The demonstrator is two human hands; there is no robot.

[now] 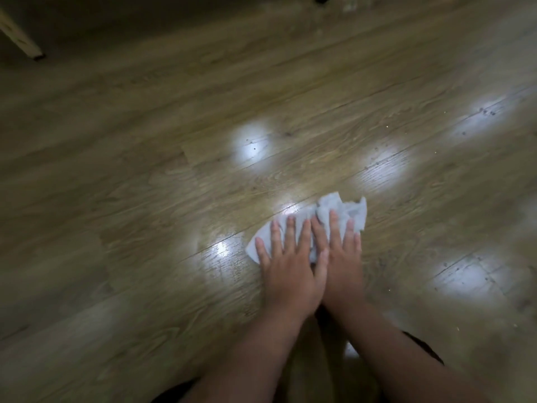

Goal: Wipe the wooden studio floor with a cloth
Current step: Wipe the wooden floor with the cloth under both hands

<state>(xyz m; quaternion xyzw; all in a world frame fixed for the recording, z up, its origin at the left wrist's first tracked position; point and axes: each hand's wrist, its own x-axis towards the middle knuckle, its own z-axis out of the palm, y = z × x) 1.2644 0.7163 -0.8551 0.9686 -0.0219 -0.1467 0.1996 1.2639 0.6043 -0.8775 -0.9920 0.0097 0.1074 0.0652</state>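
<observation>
We press a crumpled white cloth [334,216] flat against the wooden plank floor [145,199], a little right of centre in the near part of the scene. Our left hand [290,269] and right hand [343,266] lie side by side on it, touching each other, fingers straight and spread, gripping nothing. The cloth's far edge bunches up beyond our fingertips. Bright light patches glint on the boards around us, with small dark specks far right. A pale furniture leg [20,36] stands at far left.
</observation>
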